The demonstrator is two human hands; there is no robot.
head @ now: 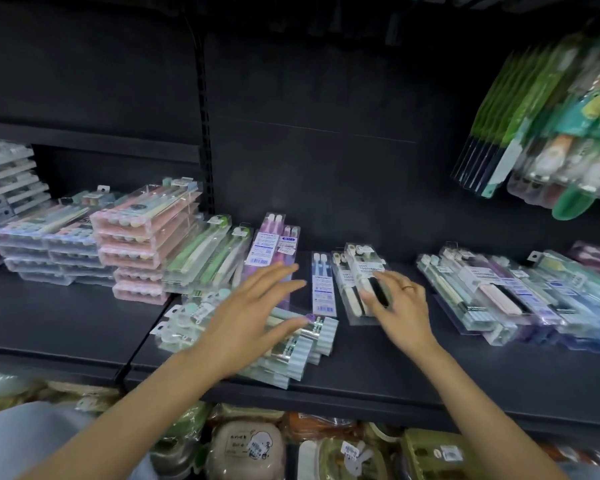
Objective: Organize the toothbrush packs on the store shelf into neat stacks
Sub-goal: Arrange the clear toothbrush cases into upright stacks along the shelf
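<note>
Lettering reading "SOFT TOOTHBRUSH" shows on the clear toothbrush pack [362, 282] lying mid-shelf [378, 368], where the right hand [400, 306] touches it with loose fingers, grip released. The left hand [253, 313] hovers spread, grasping nothing, above a slanted stack of mint packs [291, 355].

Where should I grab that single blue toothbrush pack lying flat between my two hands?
Probably by its long side edges near the middle. The blue toothbrush pack is narrow and lies flat, lengthwise front to back, with bare shelf on its left and the black-and-white pack close on its right, so come from above and pinch across its width.
</note>
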